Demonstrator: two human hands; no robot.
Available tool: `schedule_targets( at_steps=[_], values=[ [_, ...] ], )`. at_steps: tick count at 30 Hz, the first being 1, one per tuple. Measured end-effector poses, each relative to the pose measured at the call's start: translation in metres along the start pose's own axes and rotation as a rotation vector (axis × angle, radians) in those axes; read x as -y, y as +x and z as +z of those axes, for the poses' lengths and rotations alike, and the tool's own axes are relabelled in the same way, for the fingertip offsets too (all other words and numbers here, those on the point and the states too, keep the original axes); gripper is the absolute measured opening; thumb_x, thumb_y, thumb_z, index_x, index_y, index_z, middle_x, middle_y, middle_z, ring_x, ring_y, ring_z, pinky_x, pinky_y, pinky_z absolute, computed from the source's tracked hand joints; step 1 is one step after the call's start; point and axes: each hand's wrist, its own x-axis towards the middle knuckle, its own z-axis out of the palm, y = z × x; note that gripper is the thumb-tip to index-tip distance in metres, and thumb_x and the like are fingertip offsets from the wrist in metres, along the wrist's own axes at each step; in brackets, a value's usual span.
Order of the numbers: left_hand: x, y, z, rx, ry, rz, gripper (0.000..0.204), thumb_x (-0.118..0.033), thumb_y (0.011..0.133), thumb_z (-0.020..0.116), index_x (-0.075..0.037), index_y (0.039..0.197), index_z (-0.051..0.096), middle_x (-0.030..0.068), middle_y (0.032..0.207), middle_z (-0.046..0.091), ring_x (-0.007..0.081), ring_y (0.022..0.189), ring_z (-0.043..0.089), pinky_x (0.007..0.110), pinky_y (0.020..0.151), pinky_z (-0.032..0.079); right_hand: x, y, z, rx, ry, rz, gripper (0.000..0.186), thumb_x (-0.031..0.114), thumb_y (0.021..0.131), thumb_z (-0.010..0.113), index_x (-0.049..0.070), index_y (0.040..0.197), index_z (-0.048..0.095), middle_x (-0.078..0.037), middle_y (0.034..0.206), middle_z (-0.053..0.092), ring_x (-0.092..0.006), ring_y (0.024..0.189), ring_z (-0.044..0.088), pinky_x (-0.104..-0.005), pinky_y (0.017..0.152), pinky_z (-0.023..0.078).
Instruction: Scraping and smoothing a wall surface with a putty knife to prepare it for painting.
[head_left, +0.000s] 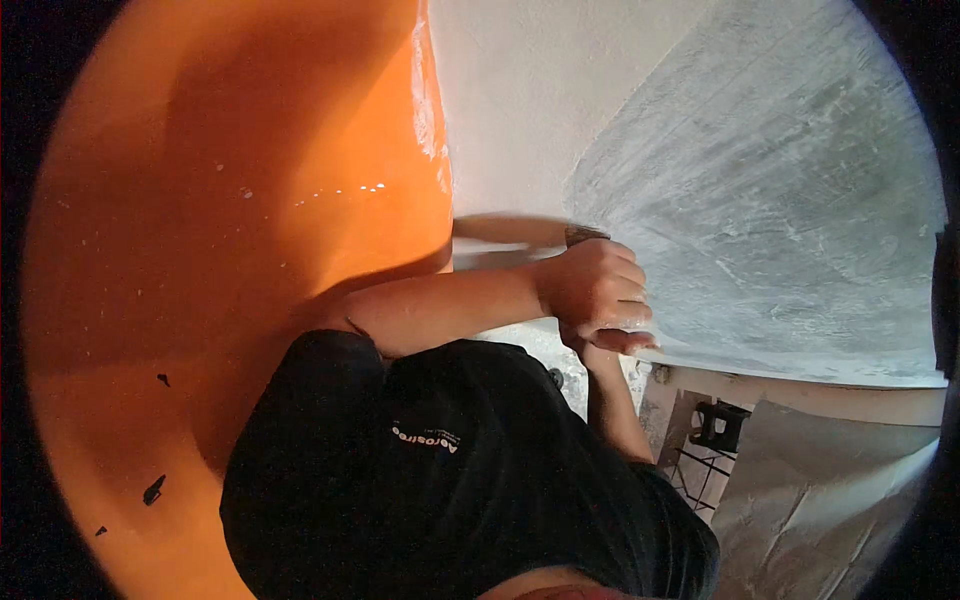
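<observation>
My left hand (600, 285) is closed in a fist against the pale wall (530, 110), its forearm reaching across from the left. Just beneath it is my right hand (622, 343), mostly covered by the left one; the visible fingers look curled and whitish with smears. A small dark, flat-edged piece (587, 235) shows above the left fist, perhaps part of a tool held between the hands; its kind is hidden. To the right of both hands spreads a grey, streaky coat of filler or plaster (760, 190).
An orange wall (230, 250) with white specks and dark chips fills the left side, meeting the pale wall at a white-smeared corner. At lower right are a black object on thin metal legs (718, 428) and a creased grey sheet (820, 500).
</observation>
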Motion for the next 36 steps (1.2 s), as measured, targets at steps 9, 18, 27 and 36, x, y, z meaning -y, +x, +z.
schedule_targets(
  at_steps=[9,18,27,36],
  values=[
    [0.011,-0.011,0.005,0.159,0.052,-0.017,0.029,-0.032,0.071,0.068,-0.011,0.060,0.051,0.0004,0.055,0.045,0.0186,0.053,0.051,0.032,0.047,0.040,-0.018,0.016,0.004,-0.019,0.019,0.068,0.032,0.035,0.093,0.052,0.004,0.098,0.058,-0.005,0.083,0.058,-0.0142,0.077,0.056,-0.0278,0.066,0.045],
    [0.016,-0.011,-0.001,0.104,0.023,0.051,0.029,-0.030,0.068,0.067,-0.011,0.055,0.048,0.0013,0.050,0.046,0.0204,0.048,0.053,0.034,0.045,0.041,-0.030,0.007,0.017,-0.037,0.036,0.113,0.033,0.038,0.093,0.052,0.005,0.100,0.057,-0.004,0.082,0.057,-0.0134,0.076,0.055,-0.0276,0.065,0.044],
    [0.020,-0.005,-0.018,0.179,0.006,0.117,0.036,-0.034,0.074,0.066,-0.012,0.054,0.045,-0.0007,0.052,0.041,0.0168,0.049,0.048,0.031,0.045,0.036,-0.041,0.038,0.046,-0.097,0.043,0.150,0.035,0.040,0.093,0.052,0.007,0.101,0.055,-0.003,0.082,0.056,-0.0126,0.075,0.054,-0.0273,0.064,0.044],
    [0.022,0.005,-0.033,0.297,-0.012,0.148,0.034,-0.034,0.072,0.065,-0.013,0.054,0.046,-0.0007,0.052,0.044,0.0178,0.048,0.050,0.032,0.045,0.039,-0.048,0.044,0.061,-0.118,0.061,0.171,0.036,0.042,0.092,0.052,0.008,0.102,0.054,-0.002,0.081,0.055,-0.0118,0.074,0.053,-0.0270,0.063,0.043]
  ],
)
